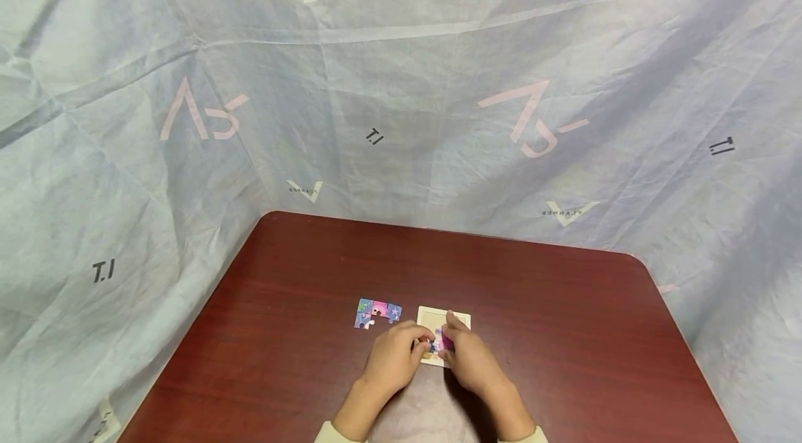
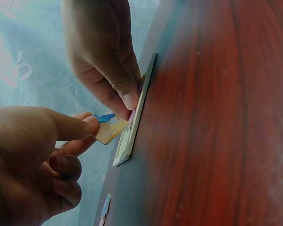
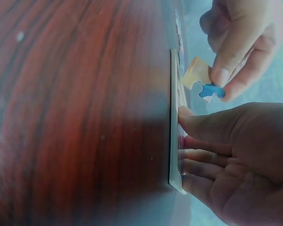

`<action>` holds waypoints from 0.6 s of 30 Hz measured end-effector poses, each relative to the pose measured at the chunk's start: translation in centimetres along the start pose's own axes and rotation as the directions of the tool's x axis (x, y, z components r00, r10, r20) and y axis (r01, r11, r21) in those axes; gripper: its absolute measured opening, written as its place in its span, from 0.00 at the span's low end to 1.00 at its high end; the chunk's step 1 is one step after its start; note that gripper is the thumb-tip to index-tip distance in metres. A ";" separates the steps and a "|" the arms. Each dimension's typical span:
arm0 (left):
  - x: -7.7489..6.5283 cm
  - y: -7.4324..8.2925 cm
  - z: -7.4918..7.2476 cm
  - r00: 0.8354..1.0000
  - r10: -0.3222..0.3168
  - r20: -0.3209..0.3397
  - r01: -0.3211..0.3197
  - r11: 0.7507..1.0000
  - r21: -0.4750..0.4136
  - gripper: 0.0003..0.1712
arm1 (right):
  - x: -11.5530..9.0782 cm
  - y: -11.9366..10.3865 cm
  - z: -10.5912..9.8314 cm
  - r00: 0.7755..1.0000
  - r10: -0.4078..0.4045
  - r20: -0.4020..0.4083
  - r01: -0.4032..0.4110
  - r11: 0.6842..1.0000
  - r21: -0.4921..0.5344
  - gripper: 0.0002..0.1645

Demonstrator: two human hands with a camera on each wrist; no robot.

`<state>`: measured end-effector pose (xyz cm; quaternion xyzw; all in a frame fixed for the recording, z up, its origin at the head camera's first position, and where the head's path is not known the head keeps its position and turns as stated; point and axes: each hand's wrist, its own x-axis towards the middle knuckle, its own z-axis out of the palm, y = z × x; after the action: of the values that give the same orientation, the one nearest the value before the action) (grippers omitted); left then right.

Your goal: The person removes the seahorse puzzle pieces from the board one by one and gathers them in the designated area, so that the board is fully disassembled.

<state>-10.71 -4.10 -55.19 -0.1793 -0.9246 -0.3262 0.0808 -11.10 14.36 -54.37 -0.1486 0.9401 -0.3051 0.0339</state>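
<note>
A yellow and blue jigsaw piece [image 2: 108, 132] is pinched between thumb and index finger of my left hand [image 1: 391, 356], tilted over the near left part of a pale puzzle tray [image 1: 429, 310]. In the left wrist view, the piece's lower corner comes close to the tray; whether it touches is unclear. My right hand [image 1: 474, 359] rests its thumb and extended fingers on the tray's right side. Beneath those fingers lie pink and purple pieces [image 1: 447, 340], partly covered. The right wrist view shows the fingertips [image 3: 185, 112] against the tray.
Several printed jigsaw pieces [image 1: 364, 306], blue, pink and green, lie joined in an angled strip left of the tray. The dark red table [image 1: 551, 304] reaches back to a grey printed cloth [image 1: 407, 150] hung behind and along the sides.
</note>
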 end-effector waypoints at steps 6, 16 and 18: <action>-0.1 -0.1 -0.7 0.999 -0.037 -0.023 0.036 0.998 -0.042 0.09 | -0.1 -0.1 0.0 1.000 0.013 0.011 -0.013 1.000 -0.003 0.29; -0.2 -0.9 -1.8 0.991 -0.096 -0.089 0.093 0.995 -0.036 0.04 | 0.0 0.0 0.2 1.000 0.001 -0.002 -0.001 1.000 -0.003 0.29; -0.2 -1.1 -2.0 0.990 -0.110 -0.091 0.107 0.993 -0.041 0.03 | 0.1 0.0 0.1 1.000 -0.003 -0.004 0.003 1.000 -0.008 0.29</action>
<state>-10.86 -6.22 -54.29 -0.1146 -0.9223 -0.3546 0.1025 -11.16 14.27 -54.44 -0.1494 0.9411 -0.3019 0.0310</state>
